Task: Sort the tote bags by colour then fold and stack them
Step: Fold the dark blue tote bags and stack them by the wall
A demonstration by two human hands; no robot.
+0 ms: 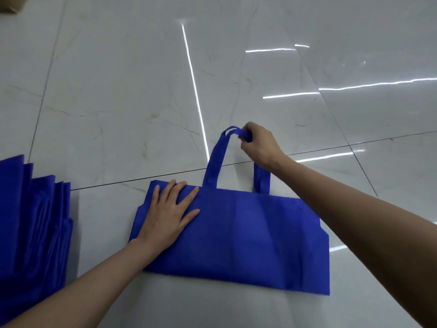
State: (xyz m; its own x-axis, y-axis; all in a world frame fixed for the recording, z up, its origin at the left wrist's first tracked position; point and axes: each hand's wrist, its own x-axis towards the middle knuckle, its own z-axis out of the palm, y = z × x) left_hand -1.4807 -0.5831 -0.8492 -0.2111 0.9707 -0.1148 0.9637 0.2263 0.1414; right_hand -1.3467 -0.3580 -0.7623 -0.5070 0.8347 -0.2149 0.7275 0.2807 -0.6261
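Observation:
A royal blue tote bag (248, 237) lies flat on the pale tiled floor, folded once so it forms a wide rectangle, its handles pointing away from me. My left hand (169, 213) presses flat on the bag's upper left corner, fingers spread. My right hand (256, 145) is closed around the top of the blue handles (218, 159) and holds them lifted off the floor beyond the bag. A stack of several blue tote bags (33, 228) lies at the left edge, partly cut off by the frame.
Glossy white marble-look floor tiles (132, 98) surround the bag, with dark grout lines and bright light reflections. A brown cardboard corner (9, 5) shows at the top left.

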